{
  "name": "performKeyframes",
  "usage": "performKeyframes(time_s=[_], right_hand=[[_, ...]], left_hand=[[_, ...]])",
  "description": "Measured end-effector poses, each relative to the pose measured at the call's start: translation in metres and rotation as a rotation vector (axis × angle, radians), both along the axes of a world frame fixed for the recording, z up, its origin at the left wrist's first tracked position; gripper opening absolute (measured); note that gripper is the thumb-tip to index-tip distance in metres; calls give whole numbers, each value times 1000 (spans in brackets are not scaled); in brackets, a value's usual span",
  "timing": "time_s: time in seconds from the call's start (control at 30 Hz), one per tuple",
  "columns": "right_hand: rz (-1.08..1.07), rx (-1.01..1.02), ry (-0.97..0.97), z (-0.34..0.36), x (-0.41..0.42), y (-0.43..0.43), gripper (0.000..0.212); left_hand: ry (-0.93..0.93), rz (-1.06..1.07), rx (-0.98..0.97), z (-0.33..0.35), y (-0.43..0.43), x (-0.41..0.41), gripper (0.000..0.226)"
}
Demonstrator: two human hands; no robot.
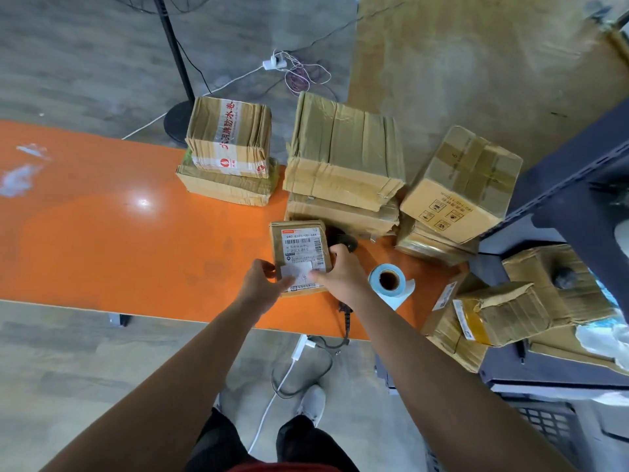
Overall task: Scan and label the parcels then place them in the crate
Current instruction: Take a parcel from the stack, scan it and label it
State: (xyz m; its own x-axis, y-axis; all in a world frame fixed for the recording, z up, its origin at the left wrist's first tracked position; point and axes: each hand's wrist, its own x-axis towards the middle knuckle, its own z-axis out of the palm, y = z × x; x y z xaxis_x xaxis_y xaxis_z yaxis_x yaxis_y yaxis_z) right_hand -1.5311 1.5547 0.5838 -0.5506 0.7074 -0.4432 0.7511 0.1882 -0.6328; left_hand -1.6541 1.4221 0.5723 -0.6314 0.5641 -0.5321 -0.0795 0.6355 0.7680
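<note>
Two hands hold a small parcel point(301, 248) flat on the orange desk point(119, 240).
The left hand point(259, 285) fingers pinch its near-left corner; the right hand point(337, 275) fingers curl round its right edge, thumb pressing a white sticker point(299, 268). The parcel is brown taped cardboard with a shipping label point(304, 245): red header strip, barcodes, a number starting "940". Its long axis runs away from the person, header at the far end. A black scanner point(344, 240) and a blue label roll point(388, 280) lie just to its right.
</note>
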Motion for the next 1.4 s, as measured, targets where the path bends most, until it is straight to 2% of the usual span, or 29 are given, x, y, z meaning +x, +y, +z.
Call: performKeyframes(time_s=[0.17, 0.3, 0.37, 0.47, 0.57, 0.6, 0.67, 0.8, 1.03, 1.1, 1.23, 1.4], right_hand=[[-19, -10, 91, 2, 4, 2, 50], [-64, -47, 235, 10, 6, -8, 33], [-87, -115, 274, 17, 7, -12, 32], [-173, -183, 311, 27, 10, -14, 37], [-279, -166, 367, 38, 21, -20, 44], [-313, -138, 379, 41, 27, -24, 49], [-399, -75, 390, 49, 39, -35, 56], [-576, -4, 354, 61, 72, -68, 50], [-941, 120, 244, 59, 164, -161, 49], [-1035, 141, 224, 62, 194, -190, 49], [-1198, 202, 194, 67, 255, -248, 29], [-1369, 227, 213, 71, 320, -311, 34]], left_hand=[[-99, 92, 91, 17, -3, 10, 33], [-159, 133, 120, 33, -8, 18, 48], [-167, 140, 151, 40, -10, 19, 53], [-127, 99, 177, 54, -11, 17, 49], [-51, -61, 163, 62, -9, 14, 29], [-18, -112, 149, 65, -8, 13, 30], [85, -196, 106, 70, -6, 14, 47], [284, -393, 85, 74, -6, 21, 68], [539, -920, 127, 65, -29, 75, 69], [569, -1041, 148, 64, -37, 103, 70], [582, -1222, 190, 69, -62, 163, 75], [581, -1362, 260, 84, -99, 237, 76]])
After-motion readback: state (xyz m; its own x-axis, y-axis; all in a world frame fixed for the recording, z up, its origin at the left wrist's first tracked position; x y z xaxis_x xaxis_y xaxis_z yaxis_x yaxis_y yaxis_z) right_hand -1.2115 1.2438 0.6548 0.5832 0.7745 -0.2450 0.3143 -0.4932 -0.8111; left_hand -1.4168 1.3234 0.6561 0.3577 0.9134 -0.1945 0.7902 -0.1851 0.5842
